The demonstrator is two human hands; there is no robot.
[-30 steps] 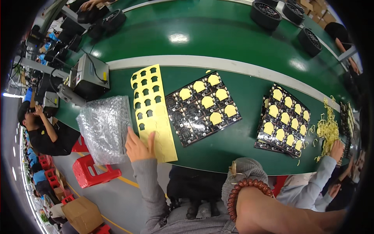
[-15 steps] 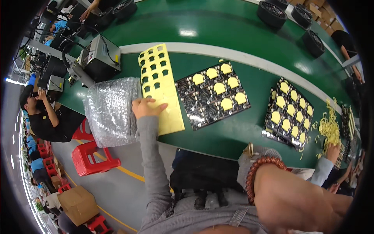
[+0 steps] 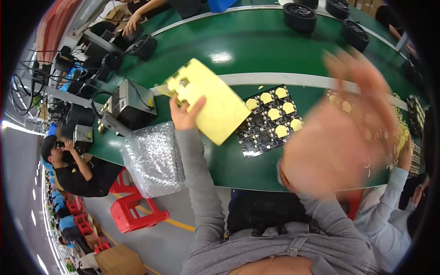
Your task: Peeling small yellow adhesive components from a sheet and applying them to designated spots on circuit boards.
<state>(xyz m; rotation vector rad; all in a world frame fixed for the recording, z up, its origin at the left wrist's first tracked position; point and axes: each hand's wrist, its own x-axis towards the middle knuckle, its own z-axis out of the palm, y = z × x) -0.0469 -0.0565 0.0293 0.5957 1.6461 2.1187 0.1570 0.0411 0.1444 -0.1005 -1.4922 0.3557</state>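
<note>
My left hand (image 3: 184,112) grips a yellow foam sticker sheet (image 3: 220,107) by its edge, thumb on top, and holds it tilted above the table. Cut-out holes show at the sheet's upper left. Just right of it lies a black circuit board panel (image 3: 261,140), with yellow round-topped pads on several of its cells and other cells bare. My right hand (image 3: 339,133) is raised close to the camera and blurred, its fingers stretched upward and apart. Nothing shows in it. Behind it, a second padded panel (image 3: 347,106) is mostly hidden.
A bubble-wrapped stack (image 3: 153,160) lies at the table's left, near a grey metal box (image 3: 133,105). Yellow scrap strips (image 3: 402,123) sit at the right by a co-worker's hand (image 3: 405,156). Black wheels (image 3: 300,17) stand at the back. A red stool (image 3: 135,213) is below left.
My left hand has lifted the yellow sheet off the table and tilted it, moving up and right. My right hand has swung up from the lower right, now covering the second panel.
</note>
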